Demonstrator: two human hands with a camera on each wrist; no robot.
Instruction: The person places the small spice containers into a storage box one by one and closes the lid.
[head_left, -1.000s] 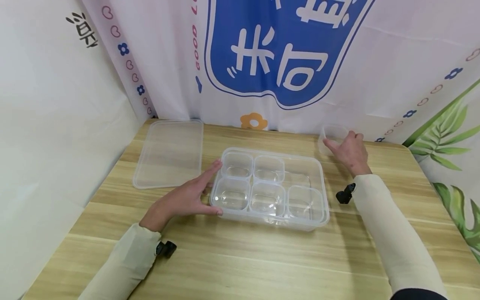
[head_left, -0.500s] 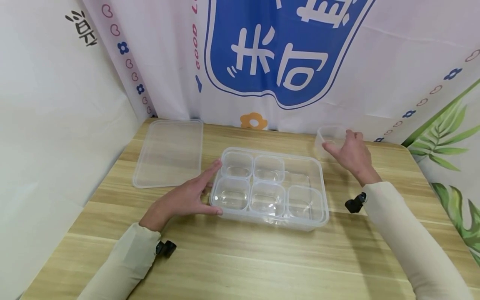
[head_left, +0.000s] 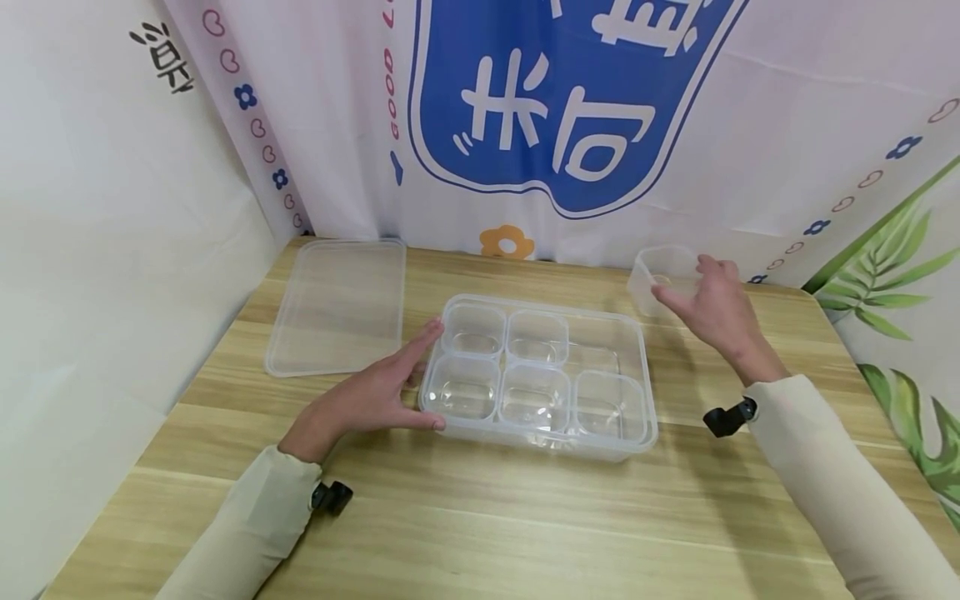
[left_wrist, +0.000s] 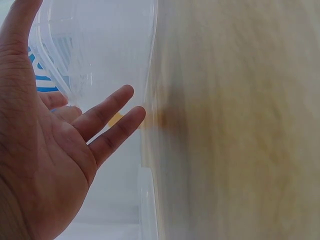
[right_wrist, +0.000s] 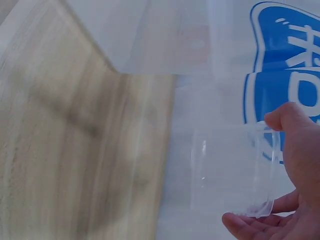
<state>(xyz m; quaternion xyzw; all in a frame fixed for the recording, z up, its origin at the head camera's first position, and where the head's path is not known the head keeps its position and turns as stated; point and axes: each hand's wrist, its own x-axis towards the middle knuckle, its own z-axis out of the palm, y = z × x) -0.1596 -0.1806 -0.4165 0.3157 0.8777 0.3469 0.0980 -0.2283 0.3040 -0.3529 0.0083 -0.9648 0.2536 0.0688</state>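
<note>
At the far right of the table, my right hand (head_left: pixel 720 308) grips a small clear plastic container (head_left: pixel 651 279) by its rim, thumb on one side and fingers on the other. In the right wrist view this clear container (right_wrist: pixel 232 170) appears raised off the wood. My left hand (head_left: pixel 367 400) is spread beside the left end of a large clear plastic box (head_left: pixel 525 435), the thumb at its near corner and the index finger at its far corner. Several small clear containers (head_left: pixel 465 387) sit inside the box in two rows; its far right spot holds none.
A flat translucent lid (head_left: pixel 341 308) lies at the table's back left. Behind the wooden table (head_left: pixel 480 533) hangs a printed cloth (head_left: pixel 330 125) with a blue sign, close to the back edge.
My right wrist and forearm have swung to the right. The small container in that hand has shifted slightly left and looks a little more tilted and raised. My left hand stays put.
</note>
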